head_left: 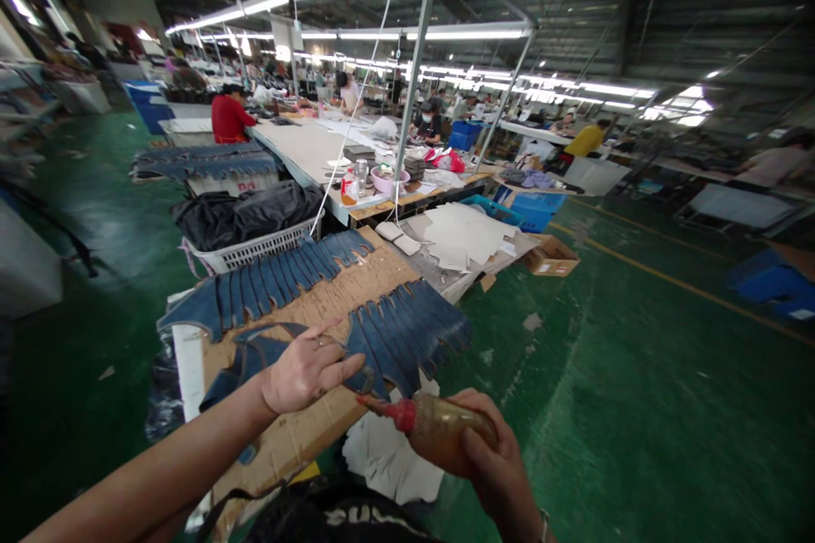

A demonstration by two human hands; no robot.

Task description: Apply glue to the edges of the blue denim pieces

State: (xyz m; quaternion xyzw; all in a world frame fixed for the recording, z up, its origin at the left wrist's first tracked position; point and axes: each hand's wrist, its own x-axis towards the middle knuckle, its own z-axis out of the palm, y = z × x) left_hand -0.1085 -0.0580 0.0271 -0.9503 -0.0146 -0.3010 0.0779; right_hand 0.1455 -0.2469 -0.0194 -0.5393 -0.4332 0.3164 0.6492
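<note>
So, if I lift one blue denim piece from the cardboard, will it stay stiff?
Probably floppy: the denim pieces are thin, flat cut shapes, and some ends hang past the cardboard edge. Likely light, since many lie overlapped in rows. Probably not slippery; the cloth looks matte under the left hand.

the left hand [306, 369] presses on blue denim strips [395, 331] laid in rows on a cardboard sheet [356, 280]. the right hand [487, 454] grips a glue bottle [433, 424], red nozzle [398, 413] aimed toward the strips.
</note>
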